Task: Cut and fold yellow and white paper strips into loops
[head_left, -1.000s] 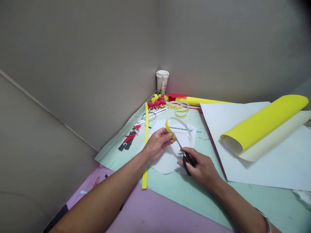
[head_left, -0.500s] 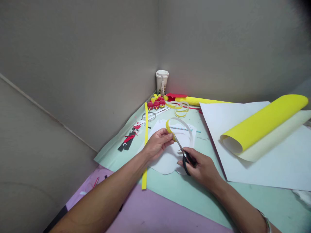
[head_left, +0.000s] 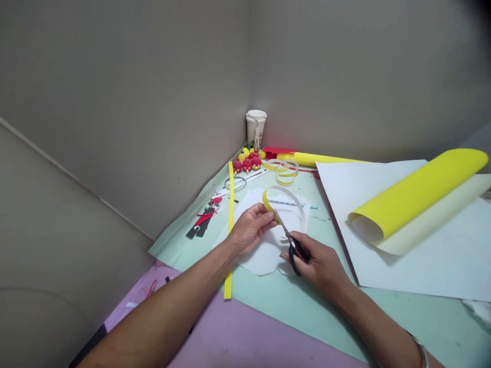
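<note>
From where I stand, the white paper cut-out (head_left: 259,263) on the green sheet (head_left: 284,299) is the thing to judge everything by. Above it, the left hand (head_left: 253,226) pinches the ribbed yellow strip (head_left: 266,198) between thumb and fingers, and the strip arches into a loop over the cut-out's far half. At the cut-out's right side, the right hand (head_left: 321,267) is curled round the black-handled scissors (head_left: 295,251), whose tips reach the strip beside the left thumb. Whether the 2 blades have closed on it, I can't tell.

That closeness worries me most: 1 slip of the blades, I'd say, could nick the thumb. The loop looks springy, so a loose pinch might let it twist and turn a cut crooked, while too hard a squeeze could flatten the ribs. If the scissors dip, they could snag the cut-out below. The left wrist passes above the long yellow strip (head_left: 228,283) left of the cut-out, so a dropped arm could drag it askew. And the striped straw (head_left: 313,208), poking past the cut-out's far right edge, might roll if knocked.
</note>
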Demonstrator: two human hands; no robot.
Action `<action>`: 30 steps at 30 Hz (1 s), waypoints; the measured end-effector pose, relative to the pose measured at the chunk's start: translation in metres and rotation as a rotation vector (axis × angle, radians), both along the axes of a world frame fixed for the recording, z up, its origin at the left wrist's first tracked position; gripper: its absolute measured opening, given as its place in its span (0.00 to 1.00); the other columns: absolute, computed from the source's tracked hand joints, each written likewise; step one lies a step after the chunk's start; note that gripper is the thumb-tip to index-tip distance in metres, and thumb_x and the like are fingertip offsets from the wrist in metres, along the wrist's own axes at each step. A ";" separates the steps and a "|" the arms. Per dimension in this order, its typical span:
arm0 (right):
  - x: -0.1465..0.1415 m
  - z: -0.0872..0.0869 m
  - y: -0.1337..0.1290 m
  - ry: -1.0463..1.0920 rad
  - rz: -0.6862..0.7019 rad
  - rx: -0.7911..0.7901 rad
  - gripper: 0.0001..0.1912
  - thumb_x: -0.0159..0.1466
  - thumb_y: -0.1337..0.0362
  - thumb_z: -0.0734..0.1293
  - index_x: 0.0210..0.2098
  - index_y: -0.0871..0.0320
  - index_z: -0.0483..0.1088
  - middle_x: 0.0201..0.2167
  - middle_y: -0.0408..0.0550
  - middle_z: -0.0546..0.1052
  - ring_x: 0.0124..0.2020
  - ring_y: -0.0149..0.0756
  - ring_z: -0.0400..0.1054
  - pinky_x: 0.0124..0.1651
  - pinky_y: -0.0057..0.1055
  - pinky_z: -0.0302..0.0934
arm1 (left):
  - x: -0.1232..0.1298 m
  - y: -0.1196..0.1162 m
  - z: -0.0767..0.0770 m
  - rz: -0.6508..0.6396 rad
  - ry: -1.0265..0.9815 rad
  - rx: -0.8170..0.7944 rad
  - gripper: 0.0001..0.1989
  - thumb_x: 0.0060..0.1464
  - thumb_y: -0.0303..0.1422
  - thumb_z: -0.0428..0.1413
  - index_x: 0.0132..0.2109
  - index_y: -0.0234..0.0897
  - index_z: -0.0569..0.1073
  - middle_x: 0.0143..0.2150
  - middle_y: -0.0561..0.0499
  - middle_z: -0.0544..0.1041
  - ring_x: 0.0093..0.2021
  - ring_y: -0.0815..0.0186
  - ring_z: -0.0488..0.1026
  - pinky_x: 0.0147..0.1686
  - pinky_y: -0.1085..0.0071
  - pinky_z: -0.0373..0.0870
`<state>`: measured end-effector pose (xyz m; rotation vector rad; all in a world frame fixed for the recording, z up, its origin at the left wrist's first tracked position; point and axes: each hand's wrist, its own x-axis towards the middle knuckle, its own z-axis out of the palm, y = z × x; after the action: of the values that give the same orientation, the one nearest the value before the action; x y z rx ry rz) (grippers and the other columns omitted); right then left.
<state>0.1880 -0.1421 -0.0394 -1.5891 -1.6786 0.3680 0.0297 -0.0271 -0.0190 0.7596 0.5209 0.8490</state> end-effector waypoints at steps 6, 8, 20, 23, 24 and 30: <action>0.004 0.004 0.003 0.210 -0.058 -0.154 0.21 0.58 0.51 0.69 0.46 0.57 0.72 0.21 0.38 0.66 0.23 0.31 0.59 0.28 0.27 0.57 | 0.000 -0.003 0.005 -0.051 0.022 0.013 0.14 0.47 0.26 0.67 0.41 0.30 0.73 0.39 0.49 0.77 0.39 0.71 0.75 0.44 0.77 0.72; 0.007 0.004 0.005 0.282 -0.061 -0.213 0.21 0.58 0.51 0.69 0.47 0.56 0.71 0.21 0.38 0.64 0.24 0.31 0.57 0.28 0.28 0.55 | -0.001 -0.003 0.005 -0.068 0.029 0.027 0.16 0.46 0.26 0.67 0.42 0.31 0.73 0.40 0.48 0.77 0.39 0.71 0.75 0.45 0.76 0.71; 0.005 0.008 0.001 0.574 0.154 -0.457 0.21 0.61 0.49 0.67 0.47 0.57 0.68 0.20 0.36 0.63 0.23 0.30 0.56 0.30 0.29 0.52 | -0.008 0.007 0.003 -0.016 0.171 0.129 0.14 0.47 0.30 0.66 0.40 0.31 0.73 0.34 0.51 0.75 0.33 0.73 0.73 0.35 0.77 0.70; 0.004 0.008 0.000 0.552 0.157 -0.470 0.19 0.62 0.50 0.67 0.46 0.57 0.69 0.20 0.35 0.61 0.23 0.30 0.54 0.30 0.29 0.51 | -0.009 0.008 0.002 0.019 0.192 0.152 0.17 0.46 0.30 0.68 0.42 0.32 0.73 0.36 0.49 0.77 0.34 0.72 0.74 0.36 0.76 0.70; 0.003 0.007 -0.001 0.544 0.155 -0.470 0.19 0.62 0.50 0.67 0.46 0.56 0.69 0.20 0.35 0.61 0.23 0.30 0.54 0.29 0.29 0.51 | -0.009 0.009 0.002 0.032 0.196 0.153 0.18 0.45 0.30 0.68 0.42 0.32 0.73 0.37 0.49 0.77 0.35 0.72 0.74 0.37 0.76 0.70; 0.004 0.005 -0.001 0.471 0.123 -0.441 0.20 0.60 0.51 0.68 0.46 0.56 0.71 0.21 0.35 0.59 0.24 0.30 0.54 0.30 0.29 0.52 | -0.011 0.012 0.004 0.033 0.207 0.144 0.20 0.41 0.30 0.70 0.41 0.31 0.73 0.38 0.47 0.78 0.37 0.68 0.76 0.39 0.73 0.72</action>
<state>0.1916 -0.1429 -0.0347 -1.5416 -1.3837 1.1459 0.0189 -0.0148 -0.0153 0.9797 0.6631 0.8495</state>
